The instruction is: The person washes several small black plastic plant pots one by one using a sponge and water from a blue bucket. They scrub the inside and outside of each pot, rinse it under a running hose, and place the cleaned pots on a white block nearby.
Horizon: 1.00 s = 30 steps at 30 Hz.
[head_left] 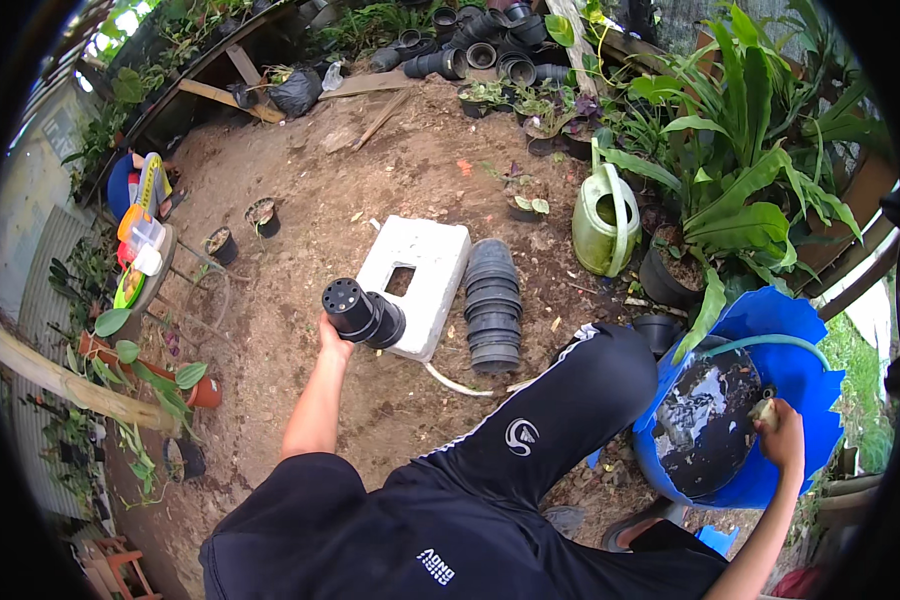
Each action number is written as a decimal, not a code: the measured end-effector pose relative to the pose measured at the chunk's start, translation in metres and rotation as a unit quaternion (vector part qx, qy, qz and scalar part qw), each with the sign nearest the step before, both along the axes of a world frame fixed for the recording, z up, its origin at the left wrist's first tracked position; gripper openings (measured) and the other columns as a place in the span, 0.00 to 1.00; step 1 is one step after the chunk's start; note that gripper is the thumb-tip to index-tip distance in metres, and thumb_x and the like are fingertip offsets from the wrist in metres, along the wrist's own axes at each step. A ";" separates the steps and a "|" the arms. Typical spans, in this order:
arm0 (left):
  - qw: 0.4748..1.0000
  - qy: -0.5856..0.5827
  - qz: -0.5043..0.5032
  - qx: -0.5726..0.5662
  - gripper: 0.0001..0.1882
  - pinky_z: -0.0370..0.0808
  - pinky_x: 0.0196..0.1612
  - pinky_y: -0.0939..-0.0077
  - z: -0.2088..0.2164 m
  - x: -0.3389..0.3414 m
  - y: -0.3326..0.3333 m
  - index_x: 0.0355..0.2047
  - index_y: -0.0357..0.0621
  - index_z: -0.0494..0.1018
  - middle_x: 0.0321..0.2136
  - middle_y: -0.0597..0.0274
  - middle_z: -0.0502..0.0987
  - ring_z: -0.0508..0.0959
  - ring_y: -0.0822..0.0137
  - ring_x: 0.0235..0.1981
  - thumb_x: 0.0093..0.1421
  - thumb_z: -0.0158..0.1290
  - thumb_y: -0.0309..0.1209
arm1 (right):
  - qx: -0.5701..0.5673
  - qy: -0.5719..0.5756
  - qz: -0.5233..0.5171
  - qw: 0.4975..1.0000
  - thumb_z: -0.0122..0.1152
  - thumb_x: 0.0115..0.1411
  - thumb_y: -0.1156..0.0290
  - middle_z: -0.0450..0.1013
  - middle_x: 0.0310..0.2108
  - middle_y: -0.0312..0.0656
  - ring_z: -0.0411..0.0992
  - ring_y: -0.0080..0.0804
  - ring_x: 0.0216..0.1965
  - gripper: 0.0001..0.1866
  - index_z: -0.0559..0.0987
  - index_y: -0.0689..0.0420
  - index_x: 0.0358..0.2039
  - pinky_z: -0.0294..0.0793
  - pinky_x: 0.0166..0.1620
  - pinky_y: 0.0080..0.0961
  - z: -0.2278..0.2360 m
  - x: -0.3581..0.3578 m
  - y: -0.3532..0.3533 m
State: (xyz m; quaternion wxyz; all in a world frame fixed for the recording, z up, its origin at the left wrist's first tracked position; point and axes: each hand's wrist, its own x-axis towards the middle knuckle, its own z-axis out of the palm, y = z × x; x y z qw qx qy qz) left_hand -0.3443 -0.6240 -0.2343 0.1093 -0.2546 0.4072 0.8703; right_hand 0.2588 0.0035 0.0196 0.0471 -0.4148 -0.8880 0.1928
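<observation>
My left hand (336, 340) is closed around the side of black plastic plant pots (354, 312), nested and tilted, with a holed base facing up. They are over the near left corner of a white foam slab (417, 262) with a rectangular hole; whether they touch it I cannot tell. My right hand (782, 440) is closed on a small pale wad (765, 411), too small to tell whether rag or sponge. It is inside the right side of a blue plastic tub (820, 400) with a jagged rim, above dark water (705, 420) with pale patches of reflection.
A stack of black pots (493, 305) lies beside the slab. Beyond it stands a green watering can (607, 225). A hose (770, 342) hangs over the tub's rim. Leafy plants (740, 170) crowd the right; a small table (155, 262) with containers stands left. More pots (480, 55) are piled behind.
</observation>
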 end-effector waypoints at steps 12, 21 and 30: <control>0.998 -0.024 0.005 -0.056 0.29 0.79 0.60 0.50 -0.030 -0.002 0.007 0.53 0.50 0.78 0.55 0.60 0.81 0.81 0.56 0.56 0.72 0.38 0.56 | 0.000 -0.026 -0.007 1.000 0.72 0.49 0.79 0.81 0.38 0.60 0.80 0.59 0.43 0.23 0.80 0.66 0.48 0.78 0.48 0.42 -0.007 0.000 0.007; 1.000 -0.024 -0.014 -0.002 0.28 0.79 0.60 0.53 -0.085 -0.037 -0.002 0.56 0.46 0.76 0.56 0.58 0.80 0.81 0.57 0.56 0.73 0.44 0.55 | -0.015 -0.032 -0.026 0.999 0.72 0.49 0.77 0.81 0.38 0.59 0.80 0.59 0.43 0.22 0.81 0.66 0.47 0.78 0.47 0.43 0.000 -0.006 0.001; 0.987 -0.109 0.088 -0.080 0.29 0.79 0.60 0.49 -0.121 -0.057 0.000 0.60 0.33 0.71 0.58 0.51 0.78 0.80 0.51 0.56 0.76 0.44 0.49 | -0.011 -0.053 -0.019 0.998 0.73 0.50 0.75 0.80 0.39 0.61 0.79 0.61 0.44 0.22 0.81 0.65 0.47 0.78 0.47 0.44 0.003 -0.006 -0.003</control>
